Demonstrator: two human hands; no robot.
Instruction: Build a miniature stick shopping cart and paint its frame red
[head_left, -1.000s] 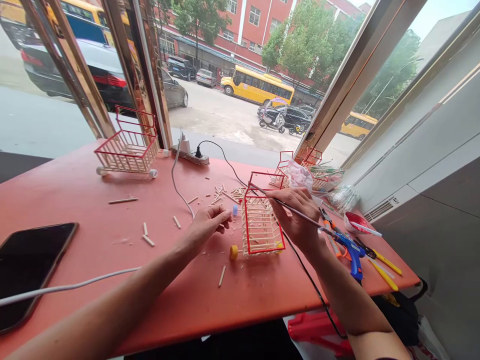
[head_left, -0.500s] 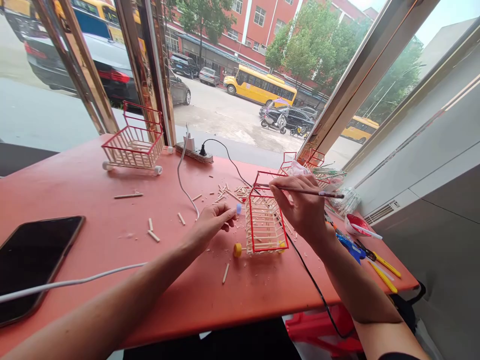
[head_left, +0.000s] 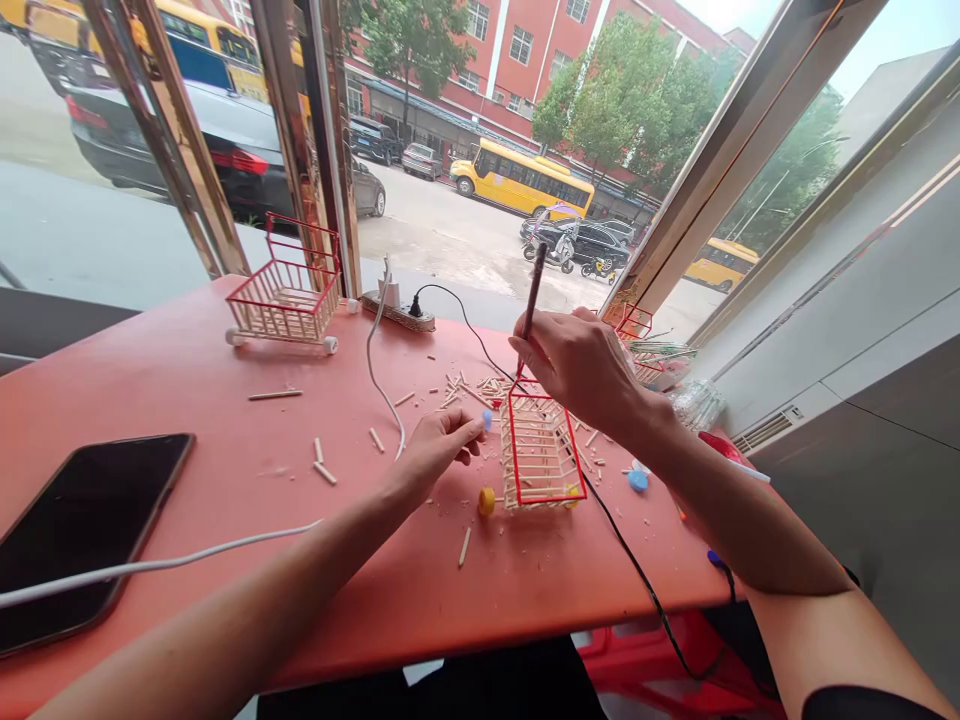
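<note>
A miniature shopping cart of pale wooden sticks (head_left: 544, 460) stands on the table, its upper edges painted red and its front wheels yellow. My left hand (head_left: 439, 445) is closed at the cart's far left corner, thumb and finger pinching the blue wheel (head_left: 487, 420). In my right hand (head_left: 581, 360) is a dark-handled paintbrush (head_left: 533, 295), held nearly upright over the cart's handle end. Its tip meets the red frame near the back left corner, though the fingers partly hide that spot. My right hand also covers most of the cart's handle.
A finished-looking red-trimmed cart (head_left: 289, 295) stands back left. Loose stick pieces (head_left: 465, 388) litter the middle. A phone (head_left: 82, 520), a white cable (head_left: 187, 556), a power strip (head_left: 397, 311) and a black cord (head_left: 626, 555) lie about. A blue cap (head_left: 637, 481) sits at right.
My right hand has turned the paintbrush from lying level to nearly upright, tip down at the frame. My left hand stays at the blue wheel. The view has shifted slightly.
</note>
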